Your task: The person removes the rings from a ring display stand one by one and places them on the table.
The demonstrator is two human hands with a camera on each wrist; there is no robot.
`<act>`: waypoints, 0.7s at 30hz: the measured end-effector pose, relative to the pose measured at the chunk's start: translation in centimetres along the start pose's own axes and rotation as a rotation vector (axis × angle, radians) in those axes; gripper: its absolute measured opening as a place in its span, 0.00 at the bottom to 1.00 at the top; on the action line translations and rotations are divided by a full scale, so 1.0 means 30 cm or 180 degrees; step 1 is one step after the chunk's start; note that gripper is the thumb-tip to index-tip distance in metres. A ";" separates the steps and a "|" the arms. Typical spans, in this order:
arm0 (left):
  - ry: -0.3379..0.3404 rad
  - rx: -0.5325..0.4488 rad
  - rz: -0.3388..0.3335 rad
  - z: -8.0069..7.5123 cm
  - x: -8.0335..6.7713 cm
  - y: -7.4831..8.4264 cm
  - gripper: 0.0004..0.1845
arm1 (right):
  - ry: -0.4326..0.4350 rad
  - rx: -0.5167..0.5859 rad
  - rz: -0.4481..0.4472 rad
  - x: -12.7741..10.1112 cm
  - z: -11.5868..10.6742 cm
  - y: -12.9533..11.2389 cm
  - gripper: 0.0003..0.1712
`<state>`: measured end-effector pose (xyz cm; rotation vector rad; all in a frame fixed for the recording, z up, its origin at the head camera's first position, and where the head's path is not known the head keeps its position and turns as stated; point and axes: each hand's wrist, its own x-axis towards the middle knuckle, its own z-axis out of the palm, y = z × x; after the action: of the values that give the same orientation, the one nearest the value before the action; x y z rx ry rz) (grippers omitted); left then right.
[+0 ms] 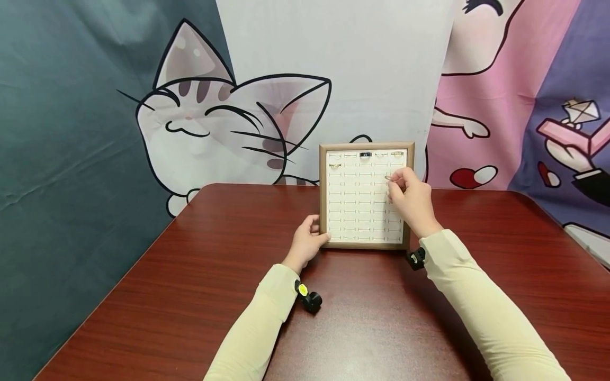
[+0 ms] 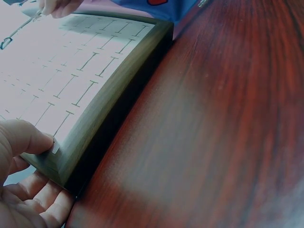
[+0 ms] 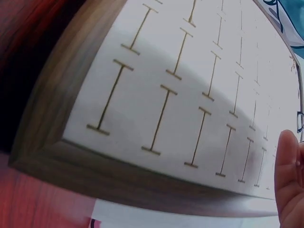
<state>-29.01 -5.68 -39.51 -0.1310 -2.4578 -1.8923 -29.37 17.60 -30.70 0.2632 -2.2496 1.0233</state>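
Ring board (image 1: 364,207): from the head view, there it stands on the table (image 1: 224,264), between the two hands, a dark ring (image 1: 365,155) and some paler rings in its upper rows.
Cat backdrop (image 1: 190,116): printed cloth behind the board, the cat showing off to the board's left.
Left hand (image 1: 305,244): right at the board's lower left corner, gripping the frame (image 1: 324,196).
Right hand (image 1: 412,198): up at the board's right side, pinching a small ring (image 1: 388,178) just before the white face!
Slots (image 2: 85,93): over to the left wrist view, rows of them across the board, dark red wood alongside.
Thumb (image 2: 28,137): pressed on the board's face at the corner, fingers (image 2: 38,197) curled below it; the other hand shows at the board's far side.
Fingertip (image 3: 289,180): right wrist view now, it's near the board's edge; the pinch itself I can't tell from here.
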 end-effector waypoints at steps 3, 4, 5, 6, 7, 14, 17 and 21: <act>-0.0003 0.0012 -0.0025 0.002 0.001 0.002 0.29 | -0.0003 -0.0030 0.0024 -0.005 -0.012 0.010 0.03; 0.0002 0.0010 -0.0037 0.002 0.002 0.002 0.29 | -0.0007 -0.0036 0.0029 -0.006 -0.015 0.014 0.03; 0.0011 0.0012 -0.0038 0.002 0.002 0.002 0.29 | -0.0008 -0.0048 0.0043 -0.007 -0.017 0.017 0.03; 0.0019 0.0015 -0.0035 0.002 0.004 0.002 0.29 | -0.0007 -0.0051 0.0047 -0.008 -0.020 0.020 0.03; 0.0025 0.0013 -0.0028 0.001 0.004 0.002 0.29 | 0.0000 -0.0046 0.0050 -0.009 -0.022 0.023 0.04; -0.0017 -0.0010 0.0018 0.000 0.008 -0.001 0.29 | 0.0090 0.0018 0.0164 -0.021 -0.041 0.047 0.06; -0.0015 -0.0006 0.0024 0.002 0.006 -0.003 0.29 | 0.0079 0.0007 0.0193 -0.028 -0.049 0.056 0.06; -0.0003 -0.0010 -0.0009 0.000 0.007 -0.003 0.29 | 0.0074 -0.0046 0.0226 -0.032 -0.057 0.061 0.07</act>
<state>-29.23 -5.69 -39.57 -0.1286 -2.4569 -1.8980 -28.59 20.00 -31.57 0.1656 -2.2587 1.0410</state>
